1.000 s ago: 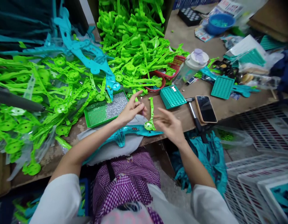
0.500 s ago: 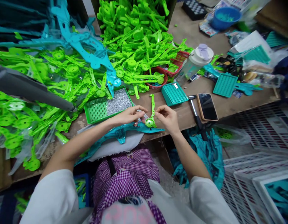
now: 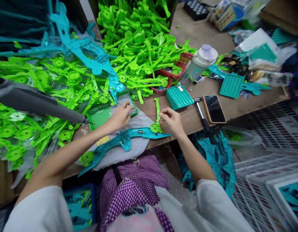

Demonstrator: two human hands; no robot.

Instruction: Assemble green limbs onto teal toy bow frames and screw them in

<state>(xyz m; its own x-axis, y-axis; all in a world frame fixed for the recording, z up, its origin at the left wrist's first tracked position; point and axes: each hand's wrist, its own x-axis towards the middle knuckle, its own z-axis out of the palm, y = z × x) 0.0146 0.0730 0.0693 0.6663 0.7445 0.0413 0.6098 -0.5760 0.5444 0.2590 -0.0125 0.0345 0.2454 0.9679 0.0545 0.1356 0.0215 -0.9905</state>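
My left hand (image 3: 120, 117) reaches into the green tray (image 3: 100, 116), its fingertips curled down among the small silver bits (image 3: 122, 102). My right hand (image 3: 170, 120) is pinched shut beside a green plastic strip (image 3: 157, 117) with a round end. A thin red wire (image 3: 144, 116) runs from those fingers toward my left hand. Under both hands a teal plastic piece (image 3: 129, 137) lies on a grey cloth (image 3: 120, 151) at the table's front edge.
Heaps of green plastic parts (image 3: 139, 48) cover the left and back of the table, with teal parts (image 3: 86, 51) on top. A grey tool (image 3: 38, 101) comes in from the left. A teal grid tray (image 3: 179, 96), a hammer (image 3: 201, 117), a phone (image 3: 214, 109) and a bottle (image 3: 199, 64) lie right. White crates (image 3: 272, 180) stand below.
My left hand left the strip and moved up-left into the green tray. My right hand stayed by the green strip, pinched. The grey tool slid further right.
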